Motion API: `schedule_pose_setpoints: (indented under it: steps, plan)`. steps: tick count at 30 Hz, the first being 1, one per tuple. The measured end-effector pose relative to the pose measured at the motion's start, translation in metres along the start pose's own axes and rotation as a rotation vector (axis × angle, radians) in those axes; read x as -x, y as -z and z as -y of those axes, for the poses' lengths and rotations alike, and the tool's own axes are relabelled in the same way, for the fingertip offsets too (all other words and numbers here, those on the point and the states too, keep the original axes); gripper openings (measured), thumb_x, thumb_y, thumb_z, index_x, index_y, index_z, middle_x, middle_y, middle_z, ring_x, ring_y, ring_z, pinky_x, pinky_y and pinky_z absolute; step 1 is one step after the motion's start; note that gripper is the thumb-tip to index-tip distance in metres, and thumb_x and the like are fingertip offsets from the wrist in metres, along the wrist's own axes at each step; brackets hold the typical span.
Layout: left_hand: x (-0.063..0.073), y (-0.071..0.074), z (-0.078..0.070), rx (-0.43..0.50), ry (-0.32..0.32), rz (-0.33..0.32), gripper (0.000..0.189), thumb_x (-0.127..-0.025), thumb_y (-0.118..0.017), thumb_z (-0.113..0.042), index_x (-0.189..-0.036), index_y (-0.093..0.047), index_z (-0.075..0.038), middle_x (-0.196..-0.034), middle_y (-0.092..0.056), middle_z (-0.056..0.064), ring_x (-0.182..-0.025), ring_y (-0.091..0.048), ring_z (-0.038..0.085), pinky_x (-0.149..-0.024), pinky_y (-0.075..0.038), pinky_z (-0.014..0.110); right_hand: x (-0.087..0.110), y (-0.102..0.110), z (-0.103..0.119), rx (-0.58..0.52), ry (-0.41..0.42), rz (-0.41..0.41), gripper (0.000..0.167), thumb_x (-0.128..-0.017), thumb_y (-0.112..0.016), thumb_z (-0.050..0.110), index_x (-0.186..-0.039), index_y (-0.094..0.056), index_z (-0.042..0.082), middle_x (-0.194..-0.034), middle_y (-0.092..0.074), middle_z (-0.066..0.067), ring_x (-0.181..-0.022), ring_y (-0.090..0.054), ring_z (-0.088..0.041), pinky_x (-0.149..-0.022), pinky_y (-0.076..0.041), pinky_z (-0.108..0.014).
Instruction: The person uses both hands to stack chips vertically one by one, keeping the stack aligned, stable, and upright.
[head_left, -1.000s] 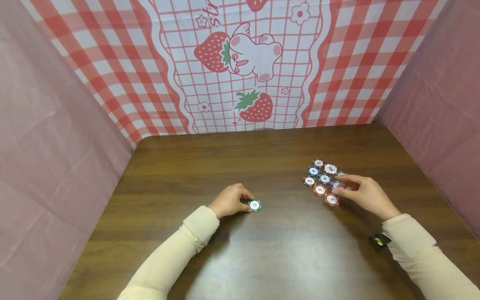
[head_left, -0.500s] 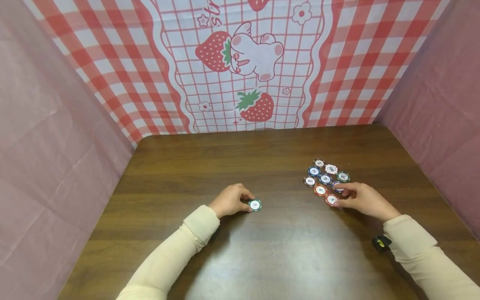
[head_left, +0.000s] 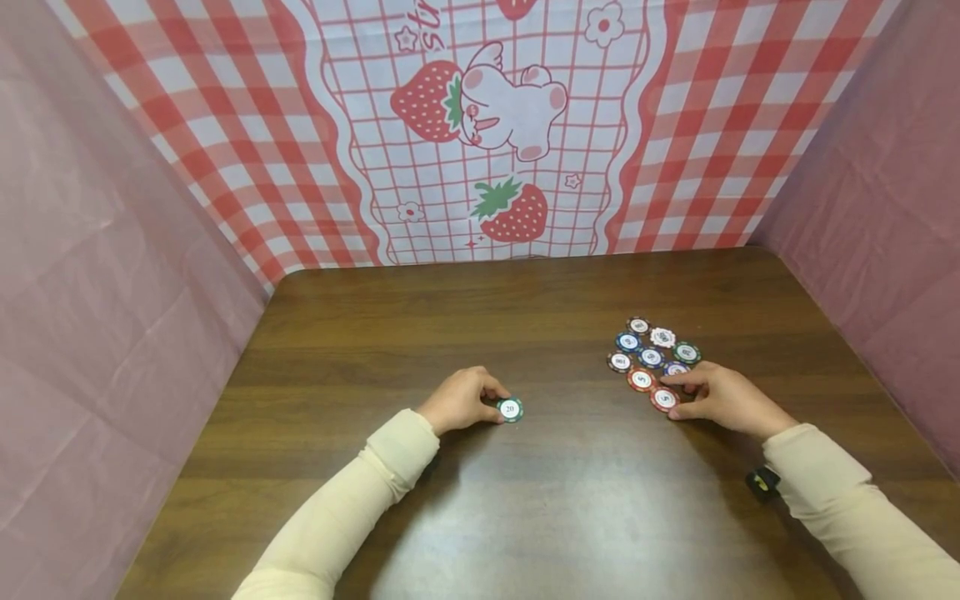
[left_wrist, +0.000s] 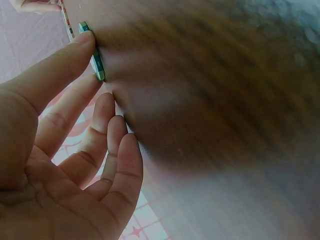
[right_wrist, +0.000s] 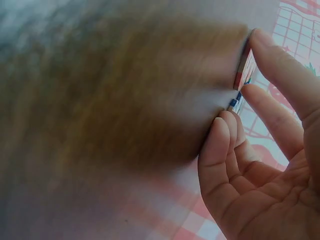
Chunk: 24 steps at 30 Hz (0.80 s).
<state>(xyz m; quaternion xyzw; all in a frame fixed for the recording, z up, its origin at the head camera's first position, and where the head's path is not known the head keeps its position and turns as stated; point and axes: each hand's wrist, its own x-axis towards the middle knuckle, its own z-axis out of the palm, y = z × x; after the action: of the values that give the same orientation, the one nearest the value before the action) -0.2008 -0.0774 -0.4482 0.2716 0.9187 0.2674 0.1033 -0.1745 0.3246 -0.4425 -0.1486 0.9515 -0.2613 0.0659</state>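
In the head view, my left hand (head_left: 467,402) pinches a green poker chip (head_left: 510,409) marked 20 between thumb and index finger, flat on the table. The left wrist view shows that green chip edge-on at the fingertips. On the right side, my right hand (head_left: 731,400) has its thumb and index finger at opposite edges of a red poker chip (head_left: 664,399) marked 5, the nearest of a cluster. Touching or close by lie another red chip (head_left: 641,380), a purple chip (head_left: 677,371), blue chips (head_left: 651,357), a green chip (head_left: 686,352) and a white-pink chip (head_left: 662,337).
The brown wooden table (head_left: 420,325) carries all the chips. A checked strawberry cloth (head_left: 517,133) hangs at its back edge, with pink fabric walls (head_left: 127,292) on both sides. Black chips (head_left: 620,362) lie at the cluster's left edge.
My right hand has shifted from the green and purple chips at the cluster's right side down toward the nearest red chip, and its fingers now frame it. The left hand stays put.
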Motion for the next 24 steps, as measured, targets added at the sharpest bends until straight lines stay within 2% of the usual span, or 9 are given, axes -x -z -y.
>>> schedule_pose_setpoints:
  steps: [15,24]
  plan:
    - [0.0014,0.0013,-0.0008,-0.007,-0.003,-0.004,0.03,-0.074,-0.085,-0.019,-0.102,-0.077,-0.012,-0.091,-0.067,0.001,-0.088,-0.061,0.014,-0.081,-0.048,0.028,-0.0038,-0.0023,-0.0009,0.027,0.037,-0.018,0.042,-0.073,-0.086,0.026,-0.11,-0.076,0.009,-0.093,-0.063,-0.007,-0.071,-0.045,-0.006,-0.061,-0.039,-0.023]
    - [0.0021,0.0002,-0.0007,0.003,0.004,-0.004,0.03,-0.074,-0.085,-0.02,-0.103,-0.077,-0.012,-0.092,-0.067,0.0,-0.088,-0.061,0.014,-0.081,-0.048,0.028,-0.0038,-0.0027,0.0017,0.033,0.089,-0.033,0.035,-0.073,-0.086,0.024,-0.103,-0.077,0.009,-0.09,-0.063,-0.005,-0.071,-0.046,-0.004,-0.061,-0.04,-0.023]
